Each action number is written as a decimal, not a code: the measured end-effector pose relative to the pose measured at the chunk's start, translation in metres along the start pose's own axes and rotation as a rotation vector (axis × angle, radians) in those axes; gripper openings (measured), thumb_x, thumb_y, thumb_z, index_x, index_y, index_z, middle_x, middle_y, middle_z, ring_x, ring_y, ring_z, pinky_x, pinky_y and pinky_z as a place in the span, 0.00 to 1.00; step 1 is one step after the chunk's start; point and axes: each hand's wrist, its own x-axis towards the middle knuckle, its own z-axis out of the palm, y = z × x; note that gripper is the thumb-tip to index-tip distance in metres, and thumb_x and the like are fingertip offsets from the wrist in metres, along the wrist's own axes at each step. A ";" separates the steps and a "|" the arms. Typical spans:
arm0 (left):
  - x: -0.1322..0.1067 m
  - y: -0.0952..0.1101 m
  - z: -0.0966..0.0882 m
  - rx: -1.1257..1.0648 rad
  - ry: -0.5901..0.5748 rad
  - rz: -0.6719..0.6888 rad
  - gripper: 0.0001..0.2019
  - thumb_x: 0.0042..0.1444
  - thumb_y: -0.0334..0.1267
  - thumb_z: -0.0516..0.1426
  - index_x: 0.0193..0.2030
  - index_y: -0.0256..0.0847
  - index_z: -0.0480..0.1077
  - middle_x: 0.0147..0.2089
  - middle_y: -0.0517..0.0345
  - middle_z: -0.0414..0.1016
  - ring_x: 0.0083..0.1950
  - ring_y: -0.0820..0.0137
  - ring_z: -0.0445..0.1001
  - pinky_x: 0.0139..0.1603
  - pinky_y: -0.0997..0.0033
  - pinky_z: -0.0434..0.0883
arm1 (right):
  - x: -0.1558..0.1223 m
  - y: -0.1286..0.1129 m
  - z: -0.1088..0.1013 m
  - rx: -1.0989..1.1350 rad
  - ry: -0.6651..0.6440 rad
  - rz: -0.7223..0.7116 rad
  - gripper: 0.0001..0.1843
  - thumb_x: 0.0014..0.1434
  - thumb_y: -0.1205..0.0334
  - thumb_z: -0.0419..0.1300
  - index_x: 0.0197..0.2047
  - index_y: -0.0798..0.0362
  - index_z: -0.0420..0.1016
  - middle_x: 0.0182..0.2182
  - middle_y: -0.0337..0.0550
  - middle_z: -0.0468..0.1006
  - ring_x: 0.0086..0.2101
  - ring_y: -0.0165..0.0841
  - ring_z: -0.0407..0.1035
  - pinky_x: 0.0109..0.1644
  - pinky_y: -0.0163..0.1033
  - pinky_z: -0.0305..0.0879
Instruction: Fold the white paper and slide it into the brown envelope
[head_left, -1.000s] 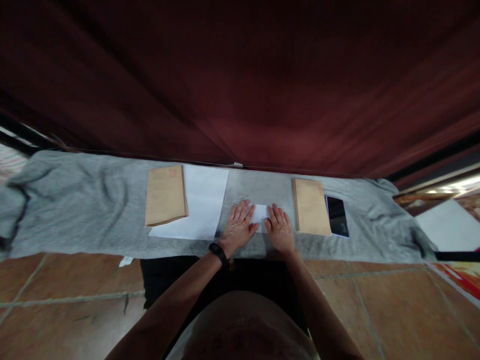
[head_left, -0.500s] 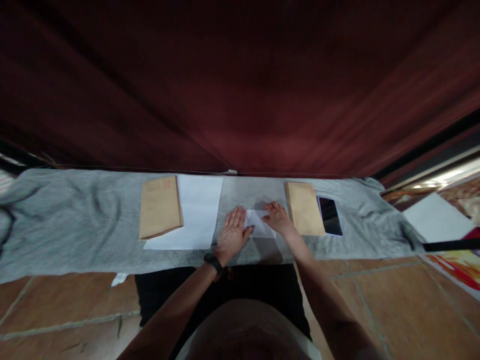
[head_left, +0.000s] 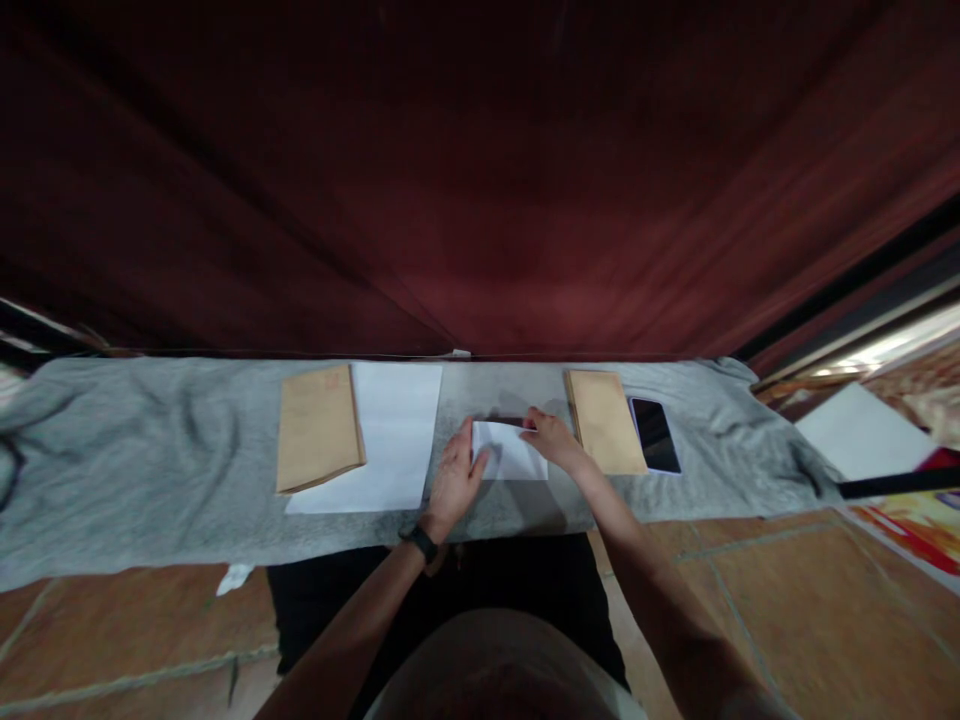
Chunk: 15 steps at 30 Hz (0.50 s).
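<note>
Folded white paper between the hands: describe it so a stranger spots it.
On the grey cloth under the red curtain, look between the two brown envelope stacks. The folded white paper lies between left hand and right hand, smaller than the flat white sheet nearby.

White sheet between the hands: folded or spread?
Folded: the small white sheet is far smaller than the spread sheet beside it; left hand on its edge, right hand at its far corner.

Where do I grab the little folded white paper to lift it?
Pinch the folded paper at its far edge, from the right, as the right hand does: that edge looks raised off the grey cloth, while the left hand presses its left end.
</note>
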 end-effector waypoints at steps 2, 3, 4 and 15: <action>0.000 -0.001 -0.004 -0.225 0.100 -0.102 0.32 0.70 0.51 0.49 0.76 0.44 0.49 0.75 0.45 0.56 0.74 0.58 0.58 0.74 0.50 0.57 | -0.006 -0.003 -0.006 0.078 0.079 -0.033 0.04 0.64 0.67 0.57 0.41 0.48 0.71 0.38 0.40 0.80 0.41 0.33 0.75 0.46 0.37 0.68; 0.001 -0.001 -0.006 -0.337 0.160 -0.153 0.30 0.71 0.52 0.48 0.75 0.45 0.50 0.74 0.45 0.58 0.73 0.59 0.60 0.74 0.50 0.58 | -0.010 -0.004 -0.008 0.145 0.151 -0.067 0.04 0.65 0.66 0.56 0.41 0.48 0.70 0.39 0.40 0.80 0.42 0.34 0.76 0.46 0.37 0.69; 0.001 -0.001 -0.008 -0.432 0.215 -0.195 0.29 0.71 0.53 0.46 0.75 0.46 0.52 0.73 0.46 0.60 0.71 0.60 0.64 0.72 0.50 0.61 | -0.015 -0.004 -0.009 0.220 0.234 -0.114 0.03 0.65 0.65 0.55 0.41 0.48 0.70 0.41 0.41 0.80 0.44 0.34 0.76 0.48 0.38 0.69; -0.006 0.003 -0.009 -0.041 0.059 -0.025 0.24 0.74 0.47 0.40 0.68 0.42 0.63 0.68 0.47 0.68 0.69 0.63 0.66 0.70 0.52 0.66 | -0.092 0.018 0.055 0.074 0.181 -0.316 0.24 0.57 0.76 0.49 0.51 0.49 0.75 0.50 0.46 0.82 0.58 0.37 0.70 0.68 0.53 0.59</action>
